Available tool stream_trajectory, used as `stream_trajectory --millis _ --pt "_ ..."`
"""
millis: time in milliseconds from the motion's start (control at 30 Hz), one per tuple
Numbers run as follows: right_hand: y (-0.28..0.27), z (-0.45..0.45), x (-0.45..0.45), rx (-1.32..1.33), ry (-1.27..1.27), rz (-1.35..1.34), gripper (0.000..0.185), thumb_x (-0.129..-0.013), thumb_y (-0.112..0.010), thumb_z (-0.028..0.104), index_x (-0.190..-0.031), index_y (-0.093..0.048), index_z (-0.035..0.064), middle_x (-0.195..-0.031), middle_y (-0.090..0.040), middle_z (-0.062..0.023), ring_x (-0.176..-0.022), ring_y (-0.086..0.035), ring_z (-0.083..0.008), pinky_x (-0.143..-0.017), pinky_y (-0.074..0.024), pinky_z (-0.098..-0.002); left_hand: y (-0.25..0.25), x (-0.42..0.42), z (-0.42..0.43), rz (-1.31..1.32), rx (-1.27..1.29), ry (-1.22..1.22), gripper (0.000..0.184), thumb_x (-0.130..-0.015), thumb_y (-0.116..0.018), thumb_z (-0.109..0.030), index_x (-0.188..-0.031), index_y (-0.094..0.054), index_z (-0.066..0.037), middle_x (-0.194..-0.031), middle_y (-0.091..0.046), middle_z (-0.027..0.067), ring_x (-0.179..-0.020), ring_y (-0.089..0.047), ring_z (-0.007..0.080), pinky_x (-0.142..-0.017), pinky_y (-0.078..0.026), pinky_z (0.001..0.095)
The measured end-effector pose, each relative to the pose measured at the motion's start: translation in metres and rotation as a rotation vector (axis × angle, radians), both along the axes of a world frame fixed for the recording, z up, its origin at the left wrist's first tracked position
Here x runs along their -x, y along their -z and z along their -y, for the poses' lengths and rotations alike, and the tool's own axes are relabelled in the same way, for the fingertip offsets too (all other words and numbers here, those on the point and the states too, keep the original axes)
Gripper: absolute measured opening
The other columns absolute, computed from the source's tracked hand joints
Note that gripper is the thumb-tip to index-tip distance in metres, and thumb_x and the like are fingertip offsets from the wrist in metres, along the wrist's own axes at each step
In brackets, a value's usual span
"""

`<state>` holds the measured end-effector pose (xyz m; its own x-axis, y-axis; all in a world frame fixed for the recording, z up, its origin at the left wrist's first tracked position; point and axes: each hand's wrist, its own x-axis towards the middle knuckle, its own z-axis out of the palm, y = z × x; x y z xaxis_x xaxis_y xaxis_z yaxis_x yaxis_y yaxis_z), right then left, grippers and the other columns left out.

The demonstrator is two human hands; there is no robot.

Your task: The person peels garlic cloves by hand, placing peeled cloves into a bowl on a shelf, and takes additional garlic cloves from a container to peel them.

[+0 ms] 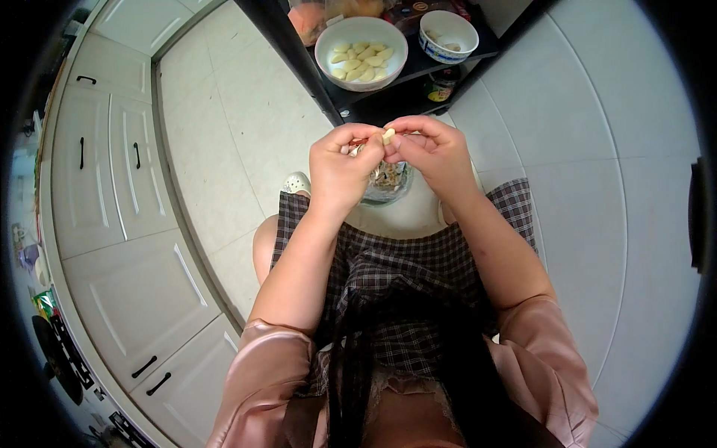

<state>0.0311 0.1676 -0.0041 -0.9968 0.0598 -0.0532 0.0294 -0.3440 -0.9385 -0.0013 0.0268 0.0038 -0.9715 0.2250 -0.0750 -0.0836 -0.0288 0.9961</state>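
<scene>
In front of my lap, a pale garlic clove is pinched between my two hands. My left hand is closed, its thumb and fingertips on the clove's left side. From the other side the fingers of my right hand are closed on the same clove. Beyond the hands a large white bowl holds several peeled cloves. To its right stands a smaller patterned bowl with a few cloves in it. Directly below my hands, partly hidden by them, is a bag-lined container with scraps inside.
Both bowls stand on a dark shelf unit, with a jar on the level below. White cabinets with black handles run along the left. Pale floor tiles lie between them and the shelf. A checked skirt covers my lap.
</scene>
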Motion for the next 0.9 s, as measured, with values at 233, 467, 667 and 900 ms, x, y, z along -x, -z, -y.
stream_trajectory --millis 233,467,667,900 --pt "0.002 -0.003 0.003 0.005 0.021 0.019 0.017 -0.083 -0.056 -0.001 -0.099 -0.056 -0.0062 -0.087 -0.062 -0.0114 -0.077 -0.064 -0.0151 -0.070 -0.0546 -0.0264 0.007 0.003 0.003 -0.175 0.136 -0.014 0.006 -0.081 -0.060 -0.001 -0.085 -0.063 0.003 -0.070 -0.059 0.0003 -0.059 -0.050 0.0042 -0.053 -0.040 0.0174" --pt "0.000 -0.006 0.003 0.021 0.068 0.019 0.016 -0.082 -0.055 -0.002 -0.098 -0.054 -0.0064 -0.088 -0.062 -0.0129 -0.076 -0.064 -0.0164 -0.069 -0.0551 -0.0277 0.004 0.004 0.004 -0.092 0.129 -0.095 0.005 -0.075 -0.063 -0.002 -0.079 -0.063 0.002 -0.076 -0.061 0.0042 -0.069 -0.056 0.0084 -0.064 -0.044 0.0209" --pt "0.004 -0.007 0.003 0.024 0.092 -0.014 0.014 -0.082 -0.057 -0.002 -0.095 -0.054 -0.0050 -0.089 -0.062 -0.0124 -0.076 -0.064 -0.0159 -0.068 -0.0548 -0.0263 0.001 0.006 0.009 0.107 0.069 0.076 0.010 -0.077 -0.065 -0.005 -0.084 -0.065 0.002 -0.078 -0.064 0.0045 -0.070 -0.056 0.0061 -0.064 -0.044 0.0186" --pt "0.018 -0.003 0.001 -0.451 0.125 -0.279 0.019 -0.081 -0.061 0.001 -0.099 -0.056 0.0007 -0.091 -0.064 -0.0111 -0.076 -0.064 -0.0152 -0.068 -0.0533 -0.0241 -0.004 0.004 0.006 0.129 -0.041 0.070 0.018 -0.079 -0.069 -0.010 -0.092 -0.065 0.001 -0.070 -0.059 -0.0007 -0.057 -0.049 0.0028 -0.050 -0.036 0.0158"
